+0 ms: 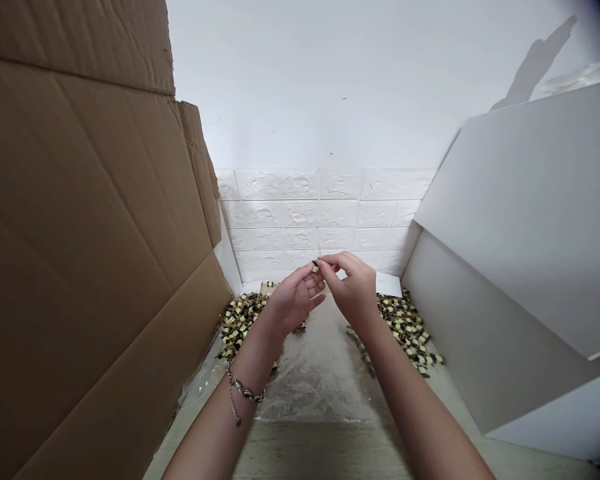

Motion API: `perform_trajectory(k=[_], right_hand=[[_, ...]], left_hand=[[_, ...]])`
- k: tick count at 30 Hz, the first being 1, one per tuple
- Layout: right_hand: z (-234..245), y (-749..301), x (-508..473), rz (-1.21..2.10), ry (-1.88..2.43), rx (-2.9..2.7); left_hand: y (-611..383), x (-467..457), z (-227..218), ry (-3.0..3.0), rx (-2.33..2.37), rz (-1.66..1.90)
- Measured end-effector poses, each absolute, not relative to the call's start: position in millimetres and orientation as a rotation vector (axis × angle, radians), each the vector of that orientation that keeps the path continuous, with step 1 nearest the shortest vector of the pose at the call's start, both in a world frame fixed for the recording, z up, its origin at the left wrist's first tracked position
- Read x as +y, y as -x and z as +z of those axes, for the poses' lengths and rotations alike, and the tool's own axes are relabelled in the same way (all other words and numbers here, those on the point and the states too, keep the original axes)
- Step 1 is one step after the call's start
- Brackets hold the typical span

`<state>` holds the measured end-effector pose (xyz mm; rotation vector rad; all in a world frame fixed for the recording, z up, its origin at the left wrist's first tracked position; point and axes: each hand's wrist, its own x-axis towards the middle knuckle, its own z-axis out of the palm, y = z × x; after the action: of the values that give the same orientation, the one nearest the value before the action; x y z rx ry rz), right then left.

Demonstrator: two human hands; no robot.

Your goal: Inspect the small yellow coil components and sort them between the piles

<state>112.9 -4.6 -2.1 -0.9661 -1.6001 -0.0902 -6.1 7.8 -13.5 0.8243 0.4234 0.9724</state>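
In the head view my left hand point(295, 297) is raised with its palm turned up. Its thumb and forefinger pinch a small black-and-yellow piece point(315, 268), which looks like a tiny wound coil. My right hand point(350, 280) meets it from the other side, thumb and forefinger pinched together at the top of the piece. A thin strand point(319, 248) rises from those fingertips; whether they grip it or the piece itself is too small to tell. Heaps of similar pieces lie beyond the forearms, a left pile point(243, 320) and a right pile point(405, 327).
Clear plastic sheeting point(320, 380) covers the table point(320, 450) between the piles. A tall brown cardboard panel point(95, 200) walls off the left side. White panels point(520, 200) stand on the right, and a white brick-patterned wall point(290, 215) closes the back.
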Motion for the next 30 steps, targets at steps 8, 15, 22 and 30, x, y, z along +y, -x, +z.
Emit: perform_trajectory(k=[8, 15, 22, 30], right_hand=[[-4.3, -111.7, -4.3, -0.095, 0.975, -1.626], [-4.0, -111.2, -5.9, -0.102, 0.945, -1.655], [-4.0, -112.7, -5.3, -0.154, 0.917, -1.657], [-2.8, -111.2, -3.1, -0.202, 0.882, -1.647]], left_hand=[[4.6, 8.2, -12.7, -0.830, 0.441, 1.009], [6.2, 6.9, -10.2, -0.771, 0.420, 1.017], [2.1, 2.6, -6.9, -0.771, 0.419, 1.038], [-2.9, -0.4, -5.8, -0.792, 0.450, 1.154]])
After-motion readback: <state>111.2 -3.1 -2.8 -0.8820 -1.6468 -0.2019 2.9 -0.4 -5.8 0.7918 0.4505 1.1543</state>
